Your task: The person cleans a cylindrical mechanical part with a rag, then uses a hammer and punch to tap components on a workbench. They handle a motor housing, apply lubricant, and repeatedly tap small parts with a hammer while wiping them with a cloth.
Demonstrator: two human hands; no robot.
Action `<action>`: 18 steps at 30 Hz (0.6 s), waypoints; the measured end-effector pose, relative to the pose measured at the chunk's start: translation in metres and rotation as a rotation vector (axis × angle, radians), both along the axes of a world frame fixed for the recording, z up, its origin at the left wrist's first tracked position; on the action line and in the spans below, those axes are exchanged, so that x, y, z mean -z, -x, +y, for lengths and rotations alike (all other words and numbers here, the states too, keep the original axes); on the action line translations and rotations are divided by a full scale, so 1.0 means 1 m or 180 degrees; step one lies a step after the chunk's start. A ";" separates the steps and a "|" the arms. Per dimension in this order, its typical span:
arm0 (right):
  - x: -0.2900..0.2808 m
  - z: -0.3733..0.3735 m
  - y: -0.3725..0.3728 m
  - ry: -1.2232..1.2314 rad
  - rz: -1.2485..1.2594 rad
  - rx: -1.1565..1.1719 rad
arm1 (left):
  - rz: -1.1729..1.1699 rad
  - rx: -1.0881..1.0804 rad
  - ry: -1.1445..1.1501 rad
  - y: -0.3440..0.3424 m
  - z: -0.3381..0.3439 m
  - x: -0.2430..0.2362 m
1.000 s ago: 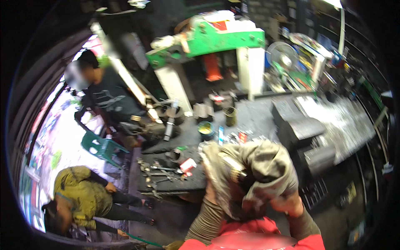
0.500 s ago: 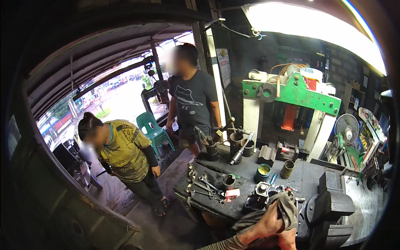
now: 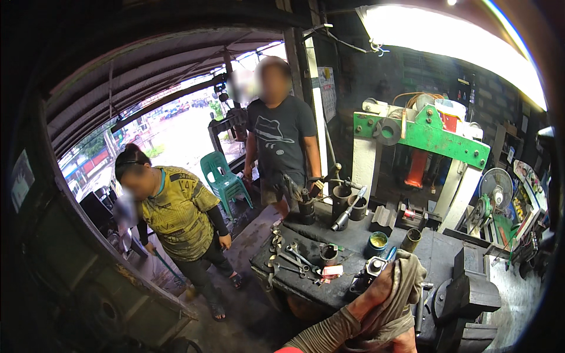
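Note:
My left hand (image 3: 378, 285) reaches in from the lower edge in a grey sleeve and grips a grey rag (image 3: 408, 272) over the near edge of the dark workbench (image 3: 438, 250). Only a small part of my right hand (image 3: 405, 342) shows, under the hanging rag at the bottom edge, and its fingers are hidden. A small metal part (image 3: 374, 266) stands on the bench just left of the rag. A black vise (image 3: 466, 295) sits to the right of my hands.
On the bench lie wrenches (image 3: 289, 259), metal cylinders (image 3: 343, 199) and a green-rimmed can (image 3: 376, 242). A green and white press (image 3: 425, 136) and a fan (image 3: 495, 188) stand behind. A person in a yellow shirt (image 3: 176, 213), another in a dark shirt (image 3: 282, 136) and a green chair (image 3: 220, 176) are to the left.
The view has swung up from the bench top toward the two people and the open entrance. My hands stay wrapped in the rag and have sunk toward the lower edge.

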State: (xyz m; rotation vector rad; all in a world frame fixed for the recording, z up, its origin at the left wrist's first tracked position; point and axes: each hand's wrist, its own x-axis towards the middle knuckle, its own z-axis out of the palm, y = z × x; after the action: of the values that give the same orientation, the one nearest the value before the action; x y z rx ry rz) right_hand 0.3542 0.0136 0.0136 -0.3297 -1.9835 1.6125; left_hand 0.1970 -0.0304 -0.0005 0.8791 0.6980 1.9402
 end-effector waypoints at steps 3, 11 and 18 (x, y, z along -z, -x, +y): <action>-0.001 0.002 -0.003 0.0059 0.0042 0.0069 | -0.0037 -0.0020 -0.0209 -0.009 0.003 0.006; 0.006 0.003 0.000 -0.0260 0.0187 0.0251 | 0.1430 -0.2099 0.0916 -0.072 -0.009 -0.006; -0.033 0.022 0.034 -0.1025 0.0604 0.0436 | 0.0210 0.0131 -0.0254 -0.047 -0.008 -0.043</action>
State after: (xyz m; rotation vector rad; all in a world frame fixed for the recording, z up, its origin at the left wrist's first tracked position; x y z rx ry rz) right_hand 0.3199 0.0352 0.0462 -0.1759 -1.9857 1.1708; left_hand 0.2442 -0.0381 0.0424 1.0030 0.6394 1.9206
